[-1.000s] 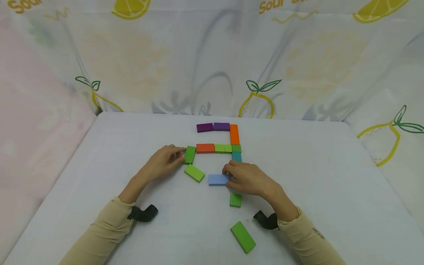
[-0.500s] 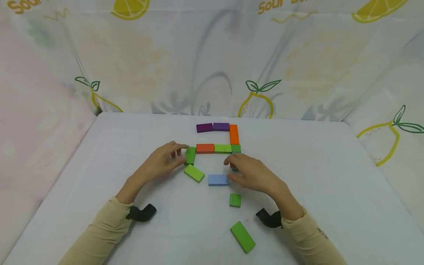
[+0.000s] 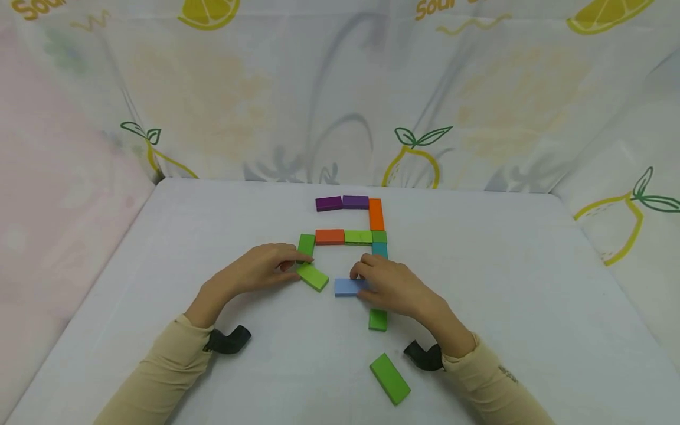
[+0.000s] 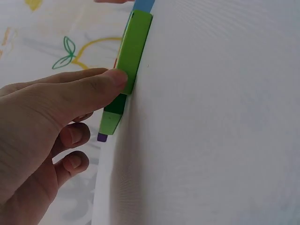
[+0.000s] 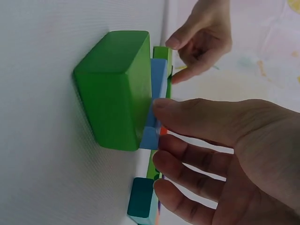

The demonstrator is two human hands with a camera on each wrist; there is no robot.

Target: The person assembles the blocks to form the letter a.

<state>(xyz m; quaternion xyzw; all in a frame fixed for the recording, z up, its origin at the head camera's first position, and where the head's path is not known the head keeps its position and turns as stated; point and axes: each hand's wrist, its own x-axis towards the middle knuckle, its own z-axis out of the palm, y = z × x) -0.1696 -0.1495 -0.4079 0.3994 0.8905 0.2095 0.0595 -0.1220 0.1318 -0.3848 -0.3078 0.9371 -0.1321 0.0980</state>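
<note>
My left hand (image 3: pixel 260 268) has its thumb at the near left end of a lime green block (image 3: pixel 314 278) and its index finger over the far side, pinching it. A darker green block (image 3: pixel 306 243) stands just beyond, partly under that finger. My right hand (image 3: pixel 395 286) pinches the right part of a light blue block (image 3: pixel 346 288), thumb on the near side and fingers on the far side; its right end is hidden. In the right wrist view, the thumb touches this blue block (image 5: pixel 158 77). A teal block (image 3: pixel 379 249) lies past the right fingers.
Farther back lie a red-orange block (image 3: pixel 330 237), a lime block (image 3: pixel 358 237), a small green block (image 3: pixel 379 236), an orange block (image 3: pixel 376 214) and two purple blocks (image 3: pixel 355 202). Nearer are a green square block (image 3: pixel 378 320) and a longer green block (image 3: pixel 390 379) on the white table (image 3: pixel 255 383).
My left hand has moved nearer, from the darker green block to the lime one. My right hand drew slightly away from the light blue block, then came back onto it.
</note>
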